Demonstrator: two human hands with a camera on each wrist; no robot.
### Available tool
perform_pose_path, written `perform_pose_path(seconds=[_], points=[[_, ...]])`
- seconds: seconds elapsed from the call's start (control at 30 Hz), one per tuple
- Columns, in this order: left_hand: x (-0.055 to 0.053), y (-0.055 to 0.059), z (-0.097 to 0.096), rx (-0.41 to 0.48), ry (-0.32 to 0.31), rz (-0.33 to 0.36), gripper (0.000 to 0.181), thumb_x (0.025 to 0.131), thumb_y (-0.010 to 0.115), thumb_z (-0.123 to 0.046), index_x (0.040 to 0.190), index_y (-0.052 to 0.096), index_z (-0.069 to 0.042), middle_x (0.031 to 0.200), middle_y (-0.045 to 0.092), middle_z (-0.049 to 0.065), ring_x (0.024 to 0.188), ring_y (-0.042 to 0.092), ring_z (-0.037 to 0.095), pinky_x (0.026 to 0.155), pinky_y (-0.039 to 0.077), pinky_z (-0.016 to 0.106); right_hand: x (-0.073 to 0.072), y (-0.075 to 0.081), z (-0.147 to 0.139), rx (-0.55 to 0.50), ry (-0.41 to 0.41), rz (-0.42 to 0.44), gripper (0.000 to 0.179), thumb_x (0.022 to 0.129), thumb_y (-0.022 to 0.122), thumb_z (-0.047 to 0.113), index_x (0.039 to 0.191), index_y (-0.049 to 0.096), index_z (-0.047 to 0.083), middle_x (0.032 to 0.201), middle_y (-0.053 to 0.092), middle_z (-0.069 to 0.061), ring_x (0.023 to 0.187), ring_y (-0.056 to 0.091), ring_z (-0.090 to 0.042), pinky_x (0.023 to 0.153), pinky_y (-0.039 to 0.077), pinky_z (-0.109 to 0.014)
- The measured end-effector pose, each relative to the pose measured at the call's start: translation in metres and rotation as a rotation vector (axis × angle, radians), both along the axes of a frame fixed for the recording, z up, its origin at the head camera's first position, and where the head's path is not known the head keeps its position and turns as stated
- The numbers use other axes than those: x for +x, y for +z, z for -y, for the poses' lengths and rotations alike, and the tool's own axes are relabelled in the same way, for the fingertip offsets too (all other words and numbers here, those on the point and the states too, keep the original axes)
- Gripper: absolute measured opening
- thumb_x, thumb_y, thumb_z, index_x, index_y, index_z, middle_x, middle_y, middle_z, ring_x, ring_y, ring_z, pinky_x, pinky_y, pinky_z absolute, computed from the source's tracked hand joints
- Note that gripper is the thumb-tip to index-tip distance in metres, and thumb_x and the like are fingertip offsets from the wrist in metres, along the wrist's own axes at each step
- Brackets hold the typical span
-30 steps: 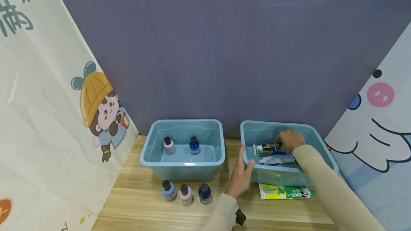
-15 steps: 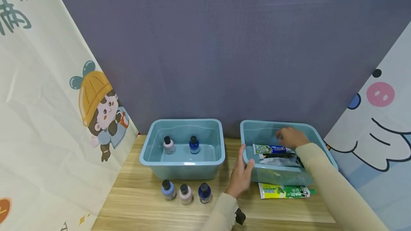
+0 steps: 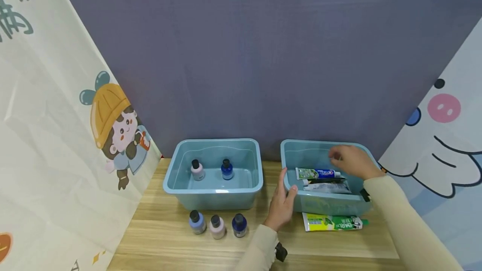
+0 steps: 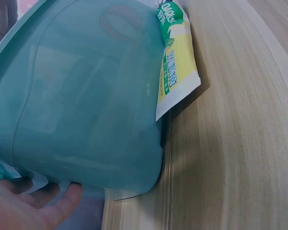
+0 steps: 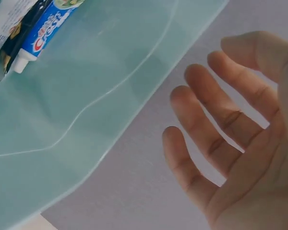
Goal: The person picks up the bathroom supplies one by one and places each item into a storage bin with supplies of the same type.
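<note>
My left hand rests at the front left corner of the right-hand blue bin, its fingers along the outer side wall. In the left wrist view, several fingertips touch that wall. My right hand is over the bin's right part, holding nothing; its fingers are spread and slightly bent in the right wrist view. Inside the bin lie a blue and green toothpaste tube, a black tube partly covered, and a white-grey tube. A yellow and green toothpaste tube lies on the table before the bin.
A second blue bin stands to the left, with a pink bottle and a blue bottle inside. In front of it stand a light blue bottle, a pink bottle and a dark blue bottle. A grey wall panel rises behind.
My right hand has let go of the black tube, which now lies between the other two tubes in the bin. The hand has then moved up and to the right. The left hand keeps its place.
</note>
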State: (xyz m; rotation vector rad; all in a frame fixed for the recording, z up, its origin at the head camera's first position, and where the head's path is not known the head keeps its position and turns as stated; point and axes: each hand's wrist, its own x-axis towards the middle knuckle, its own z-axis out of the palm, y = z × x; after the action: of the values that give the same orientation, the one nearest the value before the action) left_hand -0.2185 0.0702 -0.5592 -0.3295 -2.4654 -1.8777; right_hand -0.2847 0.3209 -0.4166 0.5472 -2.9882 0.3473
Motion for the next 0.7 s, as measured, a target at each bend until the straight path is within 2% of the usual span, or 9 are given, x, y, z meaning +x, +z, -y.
perform_pose_path(seconds=[0.27,0.5,0.7], points=[[0.002,0.0,0.001,0.022,-0.01,0.003,0.058,0.108,0.038,-0.054,0.157,0.007,-0.057,0.168,0.028,-0.003,0.147,0.041,0.029,0.115,0.038,0.058,0.049,0.001,-0.003,-0.079,-0.013,-0.137,0.01,0.095,0.071,0.017,0.104,0.075,0.016,0.092,0.073,0.001,0.076,0.062,-0.011,0.062,0.051,-0.035],[0.002,0.001,0.001,0.028,-0.021,0.0,0.058,0.108,0.038,-0.053,0.157,0.007,-0.056,0.168,0.028,-0.003,0.148,0.04,0.028,0.115,0.038,0.057,0.089,-0.014,-0.003,-0.154,-0.032,-0.327,0.015,0.089,0.077,0.012,0.099,0.073,0.022,0.09,0.07,0.007,0.076,0.064,-0.013,0.057,0.046,-0.027],[0.004,0.002,0.001,0.024,-0.017,-0.003,0.059,0.109,0.038,-0.051,0.158,0.007,-0.056,0.169,0.027,-0.003,0.149,0.039,0.03,0.115,0.038,0.059,0.117,-0.033,0.002,-0.223,-0.026,-0.385,0.024,0.083,0.081,0.005,0.094,0.072,0.024,0.085,0.066,0.015,0.073,0.059,0.002,0.06,0.051,-0.026]])
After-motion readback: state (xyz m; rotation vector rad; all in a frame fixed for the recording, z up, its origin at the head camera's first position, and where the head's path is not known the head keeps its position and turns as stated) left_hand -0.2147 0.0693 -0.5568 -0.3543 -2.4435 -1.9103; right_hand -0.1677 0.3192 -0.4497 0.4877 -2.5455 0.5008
